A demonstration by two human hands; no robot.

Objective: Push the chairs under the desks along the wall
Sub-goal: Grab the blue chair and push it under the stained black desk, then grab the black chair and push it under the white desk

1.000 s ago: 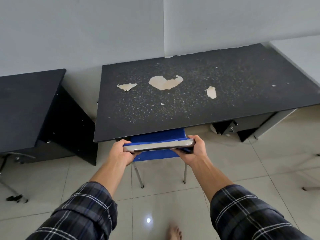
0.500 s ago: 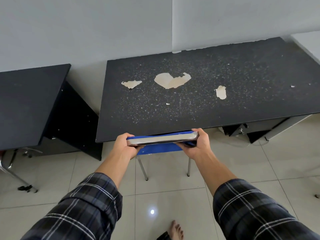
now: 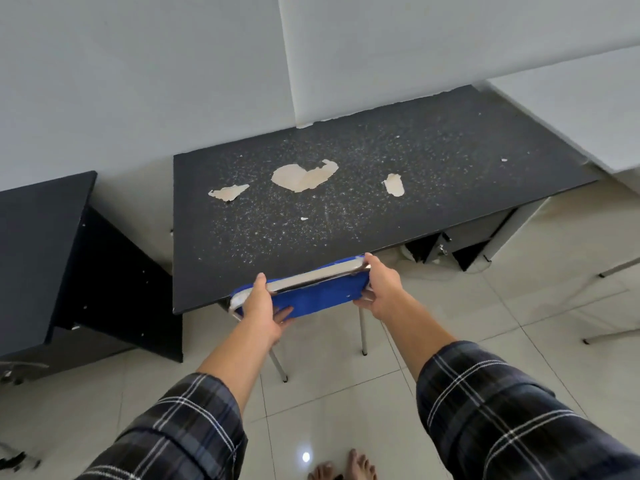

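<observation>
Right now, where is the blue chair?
In the head view the blue chair sits at centre, tucked under the speckled desk, its backrest held by the left hand and right hand.

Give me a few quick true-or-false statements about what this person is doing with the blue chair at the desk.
1. Both hands, left hand and right hand, grip the backrest of the blue padded metal-legged chair. True.
2. The black speckled desk with peeling patches carries a laptop. False: only flaked patches and white specks show.
3. The chair's seat is mostly under the desk. True.
4. The person wears shoes. False: bare toes show on the pale tiled floor.
5. The sleeves are plain white. False: the plaid sleeves are dark.
</observation>
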